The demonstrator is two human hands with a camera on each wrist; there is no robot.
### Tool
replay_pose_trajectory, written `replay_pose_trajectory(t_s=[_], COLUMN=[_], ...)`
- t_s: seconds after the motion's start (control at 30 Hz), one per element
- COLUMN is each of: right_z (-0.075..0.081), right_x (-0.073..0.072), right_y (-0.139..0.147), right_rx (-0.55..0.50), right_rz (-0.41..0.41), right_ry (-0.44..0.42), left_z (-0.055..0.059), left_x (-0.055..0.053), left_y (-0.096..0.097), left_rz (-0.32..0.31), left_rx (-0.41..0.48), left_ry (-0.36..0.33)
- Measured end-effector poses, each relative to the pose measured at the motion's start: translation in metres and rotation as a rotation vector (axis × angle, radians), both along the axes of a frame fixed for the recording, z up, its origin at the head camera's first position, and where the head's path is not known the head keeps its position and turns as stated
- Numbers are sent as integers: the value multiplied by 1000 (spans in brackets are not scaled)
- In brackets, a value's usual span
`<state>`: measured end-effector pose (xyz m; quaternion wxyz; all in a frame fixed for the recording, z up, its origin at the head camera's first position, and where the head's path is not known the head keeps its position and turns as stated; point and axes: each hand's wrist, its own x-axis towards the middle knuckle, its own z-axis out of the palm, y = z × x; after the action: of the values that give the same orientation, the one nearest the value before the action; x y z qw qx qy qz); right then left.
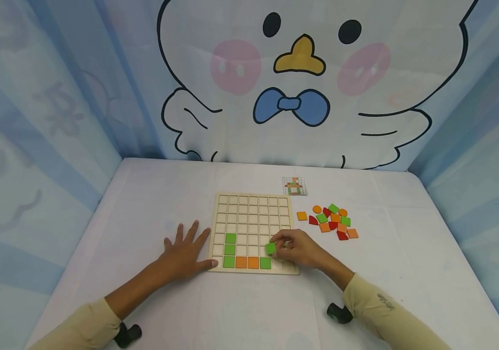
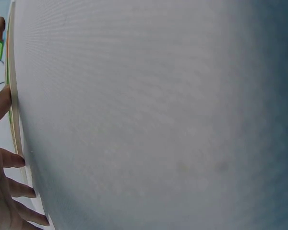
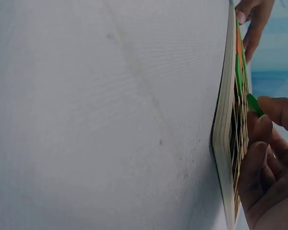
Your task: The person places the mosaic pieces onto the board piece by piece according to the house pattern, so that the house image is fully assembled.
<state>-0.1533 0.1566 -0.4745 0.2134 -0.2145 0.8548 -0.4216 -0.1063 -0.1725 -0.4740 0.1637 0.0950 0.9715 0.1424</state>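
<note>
A wooden grid board (image 1: pixel 254 200) lies on the table with green squares up its left side and green and orange squares along its front row. My right hand (image 1: pixel 295 248) pinches a green square tile (image 1: pixel 270 248) over the board, just above the green square (image 1: pixel 265 263) in the front row. In the right wrist view the tile (image 3: pixel 253 103) sits tilted between thumb and fingers, close over the grid. My left hand (image 1: pixel 184 255) lies with fingers spread at the board's left edge, its thumb on the front left corner.
Right of the board lies a loose pile of tiles (image 1: pixel 335 218): green and orange squares, orange discs and red pieces. A small pattern card (image 1: pixel 294 185) lies behind the board. Curtains with a cartoon bird (image 1: pixel 291 104) surround the white table (image 1: pixel 162 194).
</note>
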Motion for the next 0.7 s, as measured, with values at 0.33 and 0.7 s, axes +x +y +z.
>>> replay_pose_trajectory(t_s=[0.33, 0.7], right_z=[1, 3], right_x=[4, 7], right_y=[-15, -21], right_rx=[106, 159], right_rz=[-5, -29], right_ry=[87, 71], left_z=[1, 0], left_x=[0, 0], left_y=[0, 1], left_rz=[6, 6], left_rx=[-6, -5], left_ry=[-5, -7])
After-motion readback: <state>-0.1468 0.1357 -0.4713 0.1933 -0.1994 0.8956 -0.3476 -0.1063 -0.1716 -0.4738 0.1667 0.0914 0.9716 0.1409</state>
